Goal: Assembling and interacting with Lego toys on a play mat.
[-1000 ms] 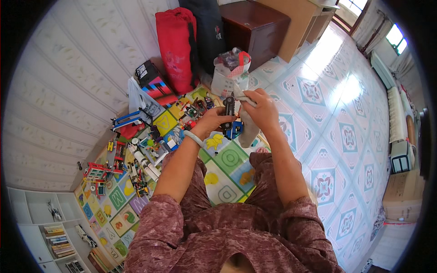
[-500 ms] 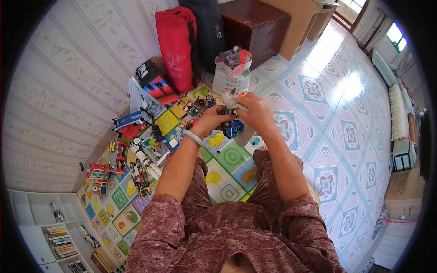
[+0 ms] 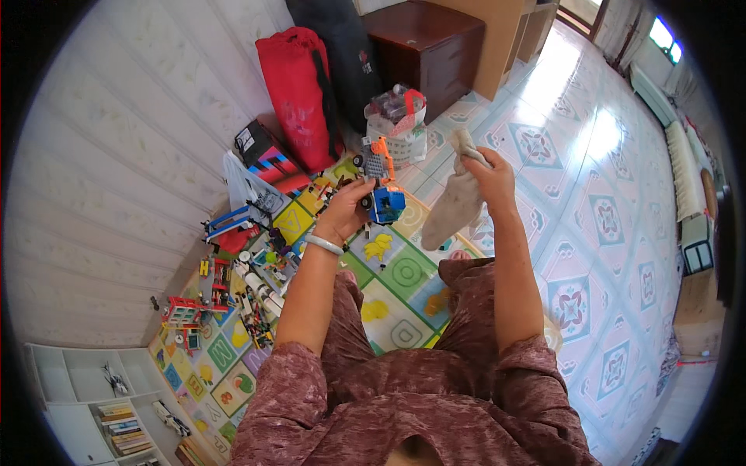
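My left hand (image 3: 346, 208) is closed on a toy truck (image 3: 386, 203) built of bricks, with a blue cab, a grey bed, dark wheels and an orange arm. Off to its right, my right hand (image 3: 494, 180) grips a limp, greyish-white cloth (image 3: 454, 206) that looks like a sock, hanging down toward the floor. The truck and the cloth are apart. Below them lies a colourful play mat (image 3: 405, 272). Left of my left hand, several brick-built toys crowd the mat, among them a white cylindrical piece (image 3: 260, 286) and a red building (image 3: 183, 310).
Beyond the mat stand a bag of plastic items (image 3: 398, 140), a red drawstring bag (image 3: 291, 101), a black bag (image 3: 342, 70) and a dark wooden cabinet (image 3: 423, 50). White shelves (image 3: 81, 365) with books fill the lower left. Patterned tiles (image 3: 571, 225) cover the floor at right.
My right hand has moved right with the cloth, away from the truck. The truck, formerly largely covered by my hands and the cloth, now shows plainly in my left hand.
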